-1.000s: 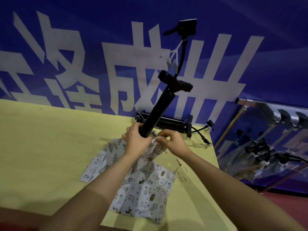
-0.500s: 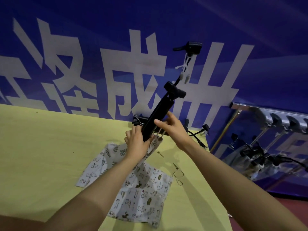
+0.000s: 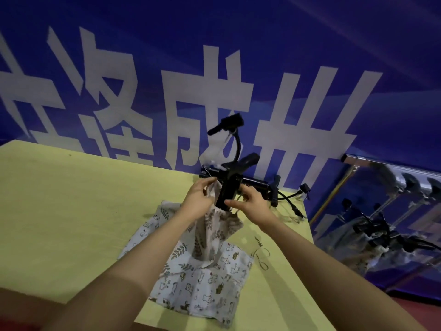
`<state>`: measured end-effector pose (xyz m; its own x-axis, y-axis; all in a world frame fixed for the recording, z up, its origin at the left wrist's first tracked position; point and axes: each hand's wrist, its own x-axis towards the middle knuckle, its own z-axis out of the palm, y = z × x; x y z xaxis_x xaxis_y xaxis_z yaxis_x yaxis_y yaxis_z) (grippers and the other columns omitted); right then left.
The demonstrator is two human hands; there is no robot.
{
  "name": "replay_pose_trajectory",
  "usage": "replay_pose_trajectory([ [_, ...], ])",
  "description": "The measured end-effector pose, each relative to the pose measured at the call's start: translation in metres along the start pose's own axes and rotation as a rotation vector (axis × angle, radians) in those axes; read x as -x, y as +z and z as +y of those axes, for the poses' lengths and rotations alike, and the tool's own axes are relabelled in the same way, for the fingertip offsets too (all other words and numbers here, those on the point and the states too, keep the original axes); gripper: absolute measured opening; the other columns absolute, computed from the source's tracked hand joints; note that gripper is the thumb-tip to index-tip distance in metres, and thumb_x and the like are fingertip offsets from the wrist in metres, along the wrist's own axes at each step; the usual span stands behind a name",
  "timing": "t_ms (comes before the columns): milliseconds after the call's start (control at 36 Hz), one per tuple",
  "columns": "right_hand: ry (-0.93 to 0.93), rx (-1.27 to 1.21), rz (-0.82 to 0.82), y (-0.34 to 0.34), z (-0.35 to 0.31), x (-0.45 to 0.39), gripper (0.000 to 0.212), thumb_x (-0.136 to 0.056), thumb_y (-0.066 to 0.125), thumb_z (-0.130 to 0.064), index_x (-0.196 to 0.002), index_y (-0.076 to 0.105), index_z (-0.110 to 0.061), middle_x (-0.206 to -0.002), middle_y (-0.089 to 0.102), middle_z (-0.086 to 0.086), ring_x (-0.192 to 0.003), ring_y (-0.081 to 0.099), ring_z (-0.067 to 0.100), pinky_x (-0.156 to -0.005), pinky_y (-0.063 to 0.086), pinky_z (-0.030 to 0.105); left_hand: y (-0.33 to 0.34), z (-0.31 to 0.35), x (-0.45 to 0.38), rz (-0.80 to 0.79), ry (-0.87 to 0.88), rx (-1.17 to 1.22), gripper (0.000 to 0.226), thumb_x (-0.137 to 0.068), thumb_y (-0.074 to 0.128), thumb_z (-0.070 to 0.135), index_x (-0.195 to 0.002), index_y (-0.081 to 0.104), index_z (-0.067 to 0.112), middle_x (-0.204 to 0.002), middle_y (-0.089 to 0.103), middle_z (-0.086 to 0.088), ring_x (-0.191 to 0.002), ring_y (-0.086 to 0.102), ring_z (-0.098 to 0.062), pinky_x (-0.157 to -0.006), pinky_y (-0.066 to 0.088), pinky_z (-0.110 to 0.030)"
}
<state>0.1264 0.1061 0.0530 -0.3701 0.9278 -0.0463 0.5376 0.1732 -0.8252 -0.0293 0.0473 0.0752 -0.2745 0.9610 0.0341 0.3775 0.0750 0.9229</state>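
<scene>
A black pole-like stand stands upright in the mouth of a leaf-print drawstring pouch, which is lifted off the yellow table. My left hand pinches the pouch's upper rim on the left of the stand. My right hand grips the stand's lower body from the right, fingers curled round it. Under the pouch a white cloth with small animal prints lies flat on the table.
A second black stand with a gooseneck clamp lies and rises at the table's back edge, with cables trailing right. Thin cord loops lie right of the cloth. A blue banner wall stands behind; a mirrored rack is at right.
The stand has sunk lower into the pouch and turned more upright. My left hand moved up to the pouch rim; my right hand dropped to the stand's lower body.
</scene>
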Motion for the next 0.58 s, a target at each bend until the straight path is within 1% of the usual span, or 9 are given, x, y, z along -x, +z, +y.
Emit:
replay_pose_trajectory([
  [83, -0.003, 0.02, -0.002, 0.005, 0.007, -0.005, 0.092, -0.049, 0.063, -0.078, -0.129, 0.054, -0.035, -0.122, 0.052, -0.004, -0.121, 0.046, 0.022, -0.102, 0.04, 0.05, -0.005, 0.001, 0.0, 0.004, 0.018, 0.092, 0.05, -0.089, 0.053, 0.0, -0.134, 0.048, 0.02, -0.137, 0.049, -0.003, -0.118, 0.053, -0.024, -0.091, 0.046, -0.032],
  [139, -0.018, 0.06, -0.014, 0.003, 0.002, -0.003, 0.081, -0.053, 0.065, -0.073, -0.125, 0.058, -0.036, -0.117, 0.053, -0.001, -0.115, 0.046, 0.024, -0.099, 0.041, 0.049, -0.006, 0.002, 0.0, -0.017, 0.049, 0.142, 0.057, -0.086, 0.059, 0.004, -0.136, 0.042, 0.028, -0.137, 0.046, 0.002, -0.114, 0.053, -0.023, -0.085, 0.049, -0.034],
  [194, -0.046, 0.079, -0.03, 0.001, -0.003, -0.001, 0.062, -0.063, 0.07, -0.062, -0.12, 0.061, -0.038, -0.115, 0.053, 0.002, -0.114, 0.045, 0.025, -0.099, 0.038, 0.048, -0.007, 0.005, 0.003, -0.024, 0.128, 0.191, 0.062, -0.081, 0.065, 0.014, -0.133, 0.038, 0.033, -0.132, 0.045, 0.011, -0.113, 0.049, -0.01, -0.089, 0.046, -0.03],
  [250, -0.078, 0.098, -0.025, 0.001, -0.009, -0.001, 0.056, -0.064, 0.071, -0.059, -0.116, 0.063, -0.04, -0.115, 0.055, 0.001, -0.115, 0.046, 0.026, -0.101, 0.035, 0.048, -0.01, 0.014, 0.006, -0.016, 0.218, 0.261, 0.068, -0.075, 0.066, 0.024, -0.136, 0.036, 0.03, -0.126, 0.045, 0.022, -0.113, 0.05, 0.0, -0.091, 0.044, -0.021],
  [278, -0.081, 0.108, -0.026, 0.001, -0.01, -0.002, 0.055, -0.063, 0.07, -0.06, -0.114, 0.062, -0.042, -0.114, 0.056, 0.001, -0.115, 0.046, 0.026, -0.101, 0.035, 0.049, -0.01, 0.019, 0.005, -0.012, 0.248, 0.277, 0.067, -0.076, 0.067, 0.025, -0.135, 0.038, 0.031, -0.124, 0.047, 0.023, -0.113, 0.053, 0.001, -0.09, 0.045, -0.017],
  [361, -0.075, 0.108, -0.049, 0.003, -0.011, -0.004, 0.056, -0.054, 0.066, -0.066, -0.107, 0.063, -0.047, -0.11, 0.057, 0.0, -0.111, 0.049, 0.028, -0.099, 0.039, 0.051, -0.006, 0.035, 0.007, 0.006, 0.318, 0.187, 0.04, -0.085, 0.068, 0.023, -0.115, 0.049, 0.043, -0.113, 0.059, 0.017, -0.106, 0.058, 0.004, -0.088, 0.044, -0.011],
  [417, -0.083, 0.097, -0.077, 0.001, -0.01, -0.004, 0.055, -0.054, 0.066, -0.064, -0.104, 0.066, -0.041, -0.109, 0.057, 0.001, -0.109, 0.052, 0.028, -0.098, 0.042, 0.05, -0.005, 0.042, 0.008, 0.047, 0.332, 0.096, 0.034, -0.089, 0.062, 0.024, -0.118, 0.05, 0.037, -0.114, 0.061, 0.015, -0.106, 0.056, 0.006, -0.091, 0.043, -0.013],
  [500, -0.116, 0.153, -0.125, -0.01, -0.015, -0.001, 0.048, -0.067, 0.063, -0.046, -0.112, 0.065, -0.029, -0.112, 0.059, 0.005, -0.108, 0.056, 0.027, -0.098, 0.045, 0.049, -0.005, 0.046, 0.005, 0.086, 0.313, 0.001, 0.028, -0.092, 0.057, 0.026, -0.12, 0.054, 0.027, -0.118, 0.063, 0.002, -0.109, 0.059, -0.013, -0.093, 0.049, -0.026],
  [583, -0.169, 0.304, 0.015, -0.019, -0.016, 0.0, 0.039, -0.08, 0.051, -0.006, -0.112, 0.065, -0.023, -0.109, 0.065, 0.002, -0.107, 0.057, 0.022, -0.098, 0.037, 0.042, -0.004, 0.05, 0.001, 0.075, 0.313, -0.105, 0.024, -0.093, 0.054, 0.031, -0.116, 0.056, 0.022, -0.11, 0.065, -0.007, -0.105, 0.061, -0.022, -0.086, 0.053, -0.039],
])
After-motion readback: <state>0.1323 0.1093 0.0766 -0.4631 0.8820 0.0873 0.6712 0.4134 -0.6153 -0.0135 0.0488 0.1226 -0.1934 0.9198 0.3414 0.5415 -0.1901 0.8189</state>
